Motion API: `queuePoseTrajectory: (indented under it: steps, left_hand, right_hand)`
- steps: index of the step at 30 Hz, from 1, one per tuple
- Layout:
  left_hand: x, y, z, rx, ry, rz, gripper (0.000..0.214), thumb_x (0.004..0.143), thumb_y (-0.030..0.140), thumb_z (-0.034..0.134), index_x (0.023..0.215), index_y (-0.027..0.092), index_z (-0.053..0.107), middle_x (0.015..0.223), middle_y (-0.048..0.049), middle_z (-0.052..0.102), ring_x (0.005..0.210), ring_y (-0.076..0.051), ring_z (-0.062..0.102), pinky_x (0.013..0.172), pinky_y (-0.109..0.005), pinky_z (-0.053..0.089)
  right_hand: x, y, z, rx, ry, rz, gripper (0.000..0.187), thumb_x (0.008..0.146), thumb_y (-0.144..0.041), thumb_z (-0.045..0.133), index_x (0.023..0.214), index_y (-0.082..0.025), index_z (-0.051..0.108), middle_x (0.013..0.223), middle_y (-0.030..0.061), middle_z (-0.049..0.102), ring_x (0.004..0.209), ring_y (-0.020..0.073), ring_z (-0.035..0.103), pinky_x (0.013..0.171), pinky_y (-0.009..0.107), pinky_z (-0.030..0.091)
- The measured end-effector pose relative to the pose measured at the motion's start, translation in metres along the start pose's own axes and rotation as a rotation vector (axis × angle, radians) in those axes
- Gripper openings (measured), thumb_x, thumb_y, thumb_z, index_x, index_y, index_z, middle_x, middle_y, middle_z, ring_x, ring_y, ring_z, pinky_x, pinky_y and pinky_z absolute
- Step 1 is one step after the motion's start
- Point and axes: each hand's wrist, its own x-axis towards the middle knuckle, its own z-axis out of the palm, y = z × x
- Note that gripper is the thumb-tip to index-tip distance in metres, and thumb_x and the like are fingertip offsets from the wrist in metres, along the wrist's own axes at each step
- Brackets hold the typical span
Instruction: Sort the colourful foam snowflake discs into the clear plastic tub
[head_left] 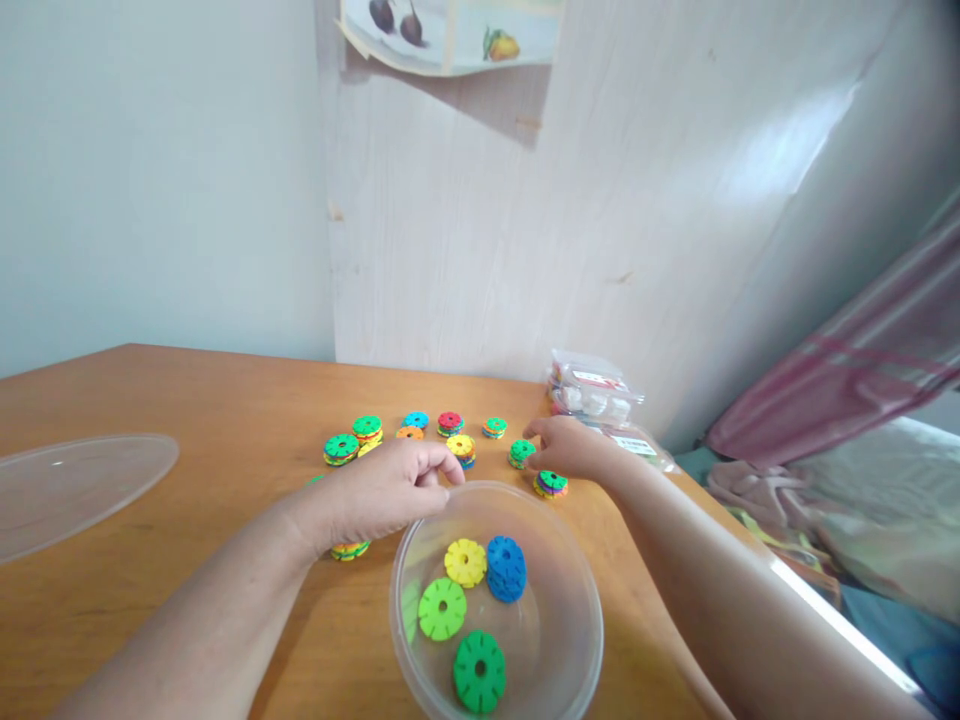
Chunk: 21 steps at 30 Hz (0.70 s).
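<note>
A clear round plastic tub (589,610) stands in front of me. Inside lie a yellow notched disc (465,563), a light green disc (442,609), a dark green disc (480,670) and several overlapping blue discs (506,569). My left hand (394,485) is at the tub's far left rim, fingers curled, thumb tip at the edge; whether anything is pinched there is hidden. My right hand (564,447) reaches past the tub, thumb and forefinger around a stack of discs with green on top (520,454). Just nearer sits another green-topped stack (552,484).
More disc stacks spread behind the tub, among them a red-topped stack (450,423) and a yellow-topped stack (461,448). A clear lid (82,490) lies at left. Clear plastic packages (592,385) sit against the wall at the back right. The table's right edge borders piled cloth (847,490).
</note>
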Motion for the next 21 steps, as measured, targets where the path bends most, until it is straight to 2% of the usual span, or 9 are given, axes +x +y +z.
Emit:
queuePoseTrajectory:
  steps: [7, 13, 16, 18, 21]
  left_hand:
    - [0.001, -0.003, 0.000, -0.010, -0.013, -0.001, 0.030, 0.079, 0.033, 0.051, 0.099, 0.018, 0.066, 0.070, 0.0009, 0.058, 0.061, -0.013, 0.048, 0.055, -0.025, 0.033]
    - [0.001, -0.002, 0.000, -0.008, -0.005, -0.002, 0.032, 0.077, 0.033, 0.052, 0.100, 0.018, 0.067, 0.073, -0.0005, 0.060, 0.065, -0.014, 0.051, 0.057, -0.025, 0.035]
    - [0.001, -0.003, 0.000, -0.009, -0.002, -0.006, 0.032, 0.076, 0.033, 0.052, 0.100, 0.019, 0.068, 0.073, -0.0010, 0.061, 0.067, -0.015, 0.052, 0.057, -0.026, 0.036]
    - [0.000, -0.003, -0.001, -0.002, 0.002, -0.013, 0.032, 0.076, 0.032, 0.053, 0.101, 0.019, 0.068, 0.074, -0.0010, 0.061, 0.067, -0.015, 0.053, 0.057, -0.026, 0.036]
    - [0.000, -0.002, -0.002, -0.018, -0.002, -0.015, 0.034, 0.075, 0.033, 0.054, 0.102, 0.019, 0.068, 0.074, -0.0010, 0.061, 0.066, -0.015, 0.052, 0.057, -0.027, 0.036]
  right_hand:
    - [0.011, -0.002, 0.002, -0.008, 0.003, -0.012, 0.057, 0.077, -0.045, 0.068, 0.127, -0.018, 0.066, 0.119, 0.0140, 0.070, 0.104, 0.0283, 0.065, 0.079, 0.031, 0.047]
    - [0.018, -0.004, 0.005, -0.014, -0.022, -0.030, 0.044, 0.076, -0.045, 0.069, 0.111, -0.019, 0.074, 0.107, 0.0113, 0.074, 0.095, 0.0265, 0.067, 0.075, 0.030, 0.047]
    - [0.018, -0.002, 0.005, -0.003, -0.025, -0.026, 0.041, 0.077, -0.044, 0.069, 0.110, -0.020, 0.073, 0.105, 0.0097, 0.074, 0.091, 0.0244, 0.067, 0.071, 0.029, 0.046]
    - [0.016, 0.000, 0.002, 0.004, 0.001, -0.031, 0.042, 0.075, -0.043, 0.070, 0.111, -0.020, 0.072, 0.107, 0.0096, 0.073, 0.091, 0.0239, 0.066, 0.070, 0.028, 0.045]
    - [0.008, 0.002, -0.004, 0.043, 0.126, -0.053, 0.039, 0.074, -0.040, 0.070, 0.105, -0.018, 0.068, 0.104, 0.0099, 0.070, 0.089, 0.0230, 0.063, 0.069, 0.029, 0.043]
